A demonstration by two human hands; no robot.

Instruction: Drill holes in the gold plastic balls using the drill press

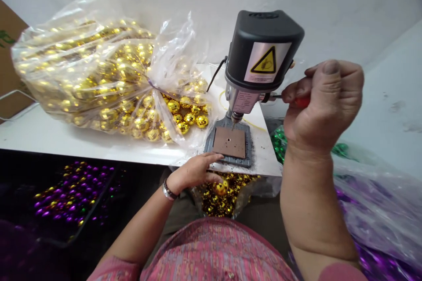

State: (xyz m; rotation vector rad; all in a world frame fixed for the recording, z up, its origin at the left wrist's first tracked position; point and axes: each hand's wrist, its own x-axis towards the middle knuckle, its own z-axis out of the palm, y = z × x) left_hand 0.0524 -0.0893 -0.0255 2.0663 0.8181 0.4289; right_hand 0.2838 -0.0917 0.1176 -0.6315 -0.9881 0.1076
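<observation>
White table (49,136) with a bench drill (260,52), a big plastic bag (82,52) still full of gold balls beside it; more in a lap bag (227,204). Your right hand (325,105) closes round a red-handled screwdriver (301,102) at the drill head; your left hand (193,171) half open, fingers curled at a gold mirror ball (220,187), grip unclear

Left hand (194,173): gold ball (220,187); right hand (325,105): screwdriver (301,102).

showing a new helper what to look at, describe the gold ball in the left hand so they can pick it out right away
Start at the black-headed bench drill on the white table. Just below its grey base plate, the left hand reaches over a heap of gold balls. The mirrored gold ball is the one held in that hand, lifted apart from the heap.
</observation>
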